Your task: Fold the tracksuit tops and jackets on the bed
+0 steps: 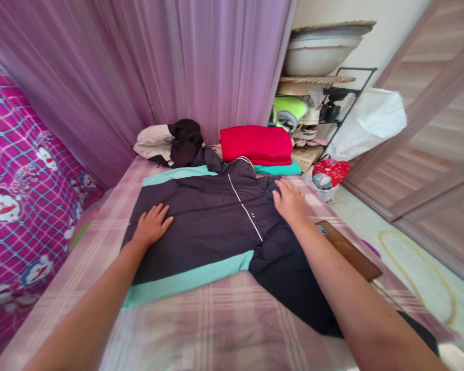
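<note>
In the head view, the dark jacket (201, 221) lies spread on a bed (209, 304), hem toward the left and neck end toward the right. The left hand (154, 225) rests flat near the hem, its grip relaxed with fingers parted, pressing on the cloth and clasping nothing. The right hand (290, 201) touches the neck end, fingers loosely bent; whether its grip pinches any fabric cannot be told.

A pull from the right hand alone could skew the body and ruck the front, since the left palm merely presses. The near sleeve (294, 281) runs beneath the right forearm, so a sweep of that arm might drag or crease it. The phone (351, 252) lies just beside the same forearm and could be nudged toward the bed's edge. Shoving the jacket away could disturb the red folded cloth (255, 144) or the grey-and-black bundle (170, 141) beyond it.

The jacket looks thin, smooth and slightly wrinkled, with long mint side panels, a zip line down the front and narrow white piping across the chest. The sheet is a soft pink plaid, rumpled close to the wearer. The red cloth forms a plump, rounded block; the bundle is a loose heap. Behind, the purple curtain (216, 62) hangs in vertical folds.
</note>
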Demonstrator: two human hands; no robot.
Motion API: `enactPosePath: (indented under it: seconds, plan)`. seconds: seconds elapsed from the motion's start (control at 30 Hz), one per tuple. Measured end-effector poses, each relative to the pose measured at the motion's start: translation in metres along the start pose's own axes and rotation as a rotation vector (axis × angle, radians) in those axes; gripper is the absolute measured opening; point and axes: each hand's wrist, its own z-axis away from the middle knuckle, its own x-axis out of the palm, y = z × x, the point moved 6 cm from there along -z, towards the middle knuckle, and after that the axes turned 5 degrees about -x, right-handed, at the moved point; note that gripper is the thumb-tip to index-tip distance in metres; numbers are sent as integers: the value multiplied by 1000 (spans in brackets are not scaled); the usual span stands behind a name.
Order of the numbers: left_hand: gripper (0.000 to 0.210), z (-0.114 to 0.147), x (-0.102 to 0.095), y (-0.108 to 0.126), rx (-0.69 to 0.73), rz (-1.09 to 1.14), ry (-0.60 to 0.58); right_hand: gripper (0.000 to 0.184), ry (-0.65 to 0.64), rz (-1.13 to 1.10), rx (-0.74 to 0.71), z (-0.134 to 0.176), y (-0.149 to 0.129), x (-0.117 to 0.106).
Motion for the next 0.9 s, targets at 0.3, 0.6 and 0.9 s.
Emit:
enactPosePath:
  seconds: [0.3, 0.6, 0.9]
  plan:
    - [58, 35, -2, 48, -47, 112, 33, 68, -505, 138, -79, 69, -41, 50]
    - [46, 49, -34, -73, -415, 40, 102, 64, -462, 169, -104, 66, -38, 52]
    - [42, 23, -19, -104, -582, 203, -90, 62, -416, 157, -115, 66, -39, 52]
